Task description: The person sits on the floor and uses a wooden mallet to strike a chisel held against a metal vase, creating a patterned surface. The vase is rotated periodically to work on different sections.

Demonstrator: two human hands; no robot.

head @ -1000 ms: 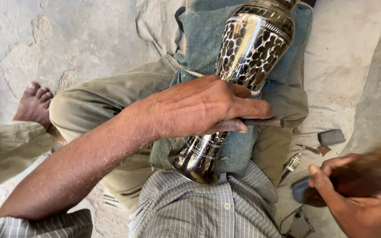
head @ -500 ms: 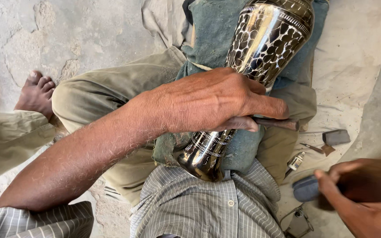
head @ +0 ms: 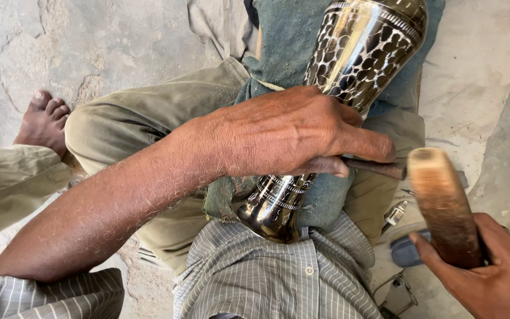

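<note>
A weathered left hand (head: 290, 133) clamps a thin dark metal chisel (head: 376, 168) across a polished, mottled-pattern metal vase (head: 349, 77) lying on green cloth (head: 278, 53) on the lap, its long axis running foot-near to mouth-far, while the right hand (head: 491, 277) grips a smooth wooden mallet (head: 444, 207).

My bare foot (head: 45, 121) rests on the cracked concrete floor (head: 119, 41) at nine o'clock. My olive trousers (head: 149, 118) fill the middle, a dusty green cloth (head: 284, 53) spread over my lap toward twelve. My striped shirt (head: 267, 277) sits at six. At four o'clock, small metal bits (head: 395, 214) and a dark flat piece (head: 405, 251) lie on the floor.
</note>
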